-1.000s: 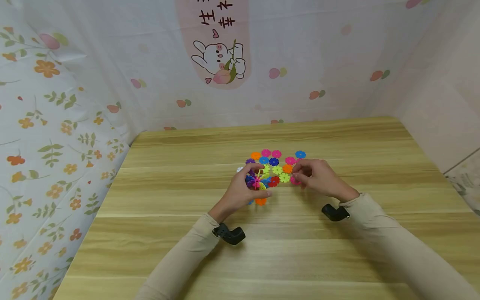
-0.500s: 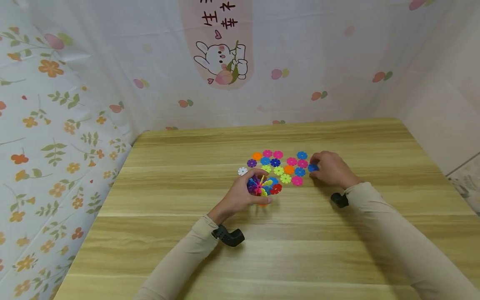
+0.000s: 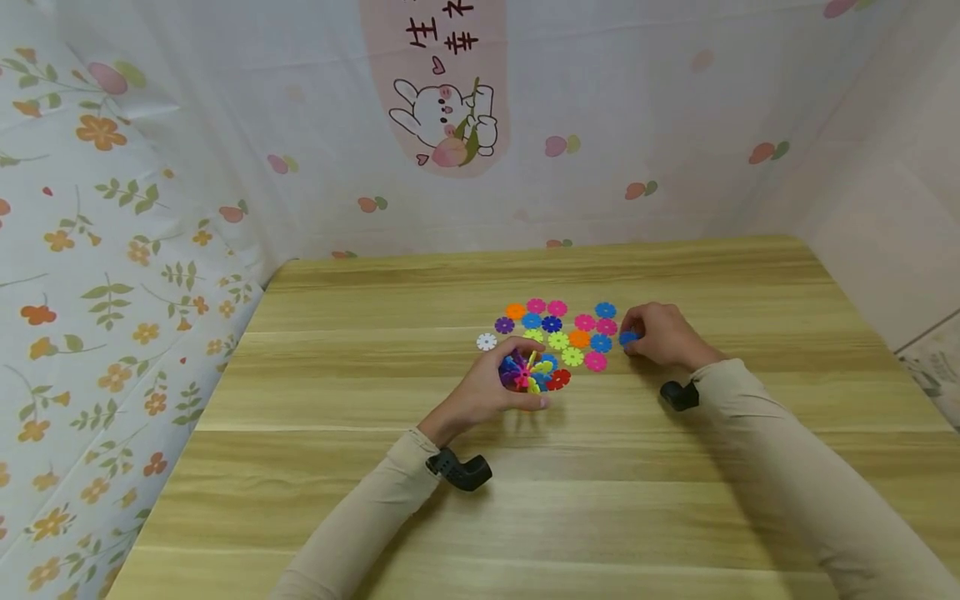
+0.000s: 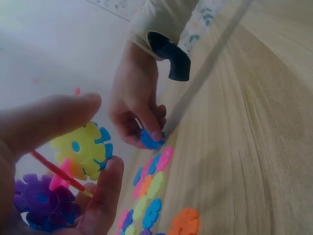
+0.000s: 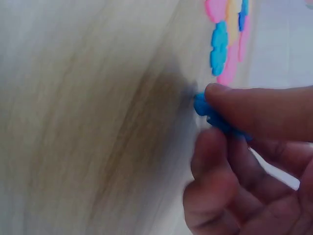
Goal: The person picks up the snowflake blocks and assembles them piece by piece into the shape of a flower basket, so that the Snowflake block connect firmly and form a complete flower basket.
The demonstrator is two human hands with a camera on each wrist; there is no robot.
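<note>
My left hand [image 3: 480,390] grips a cluster of slotted, flower-shaped plastic discs [image 3: 522,377] joined together, in purple, pink, yellow, blue and red. Up close in the left wrist view, a yellow disc [image 4: 78,147] and a purple disc [image 4: 39,198] of the cluster show between thumb and fingers. To the right of the loose discs, my right hand [image 3: 666,335] pinches a blue disc [image 3: 628,337] between thumb and fingers, low over the table. In the right wrist view the thumb covers part of this blue disc [image 5: 201,104].
Loose discs in several colours lie flat in a loose group on the wooden table [image 3: 360,383], including a white disc [image 3: 487,342] at its left and a pink disc [image 3: 596,361] near its right. A printed cloth [image 3: 322,150] hangs behind the table.
My right hand has moved right from above the loose discs and now pinches a blue disc at their right side. The left hand, still holding the cluster, has shifted slightly right and nearer.
</note>
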